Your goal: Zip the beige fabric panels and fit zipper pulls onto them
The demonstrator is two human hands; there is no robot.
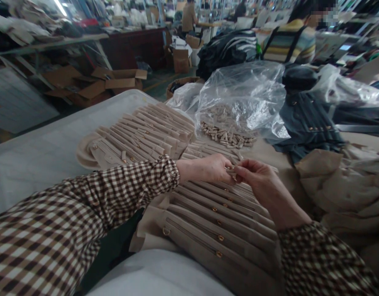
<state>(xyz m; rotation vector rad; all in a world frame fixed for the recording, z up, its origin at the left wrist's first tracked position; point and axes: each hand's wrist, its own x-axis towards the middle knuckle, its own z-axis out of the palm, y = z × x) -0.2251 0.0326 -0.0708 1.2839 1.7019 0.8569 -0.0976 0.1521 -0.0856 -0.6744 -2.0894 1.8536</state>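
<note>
My left hand [209,168] and my right hand [259,174] meet above a row of beige zippered fabric panels [204,224]. The fingertips of both pinch a small zipper pull [229,168] between them; its details are partly covered by my fingers. Gold zipper sliders [220,238] show along the overlapping panels below my hands. To the left lies a second row of such panels [146,131], with a short beige tab [123,156] on its nearest panel. Beyond my hands, many small beige tabs [228,137] spill from a clear plastic bag [241,90].
Dark blue-grey fabric pieces [309,123] and crumpled beige material [340,181] lie to the right. The pale table [32,158] extends left, with open cardboard boxes [93,84] on the floor behind. A person in a striped top [283,41] sits at the back right.
</note>
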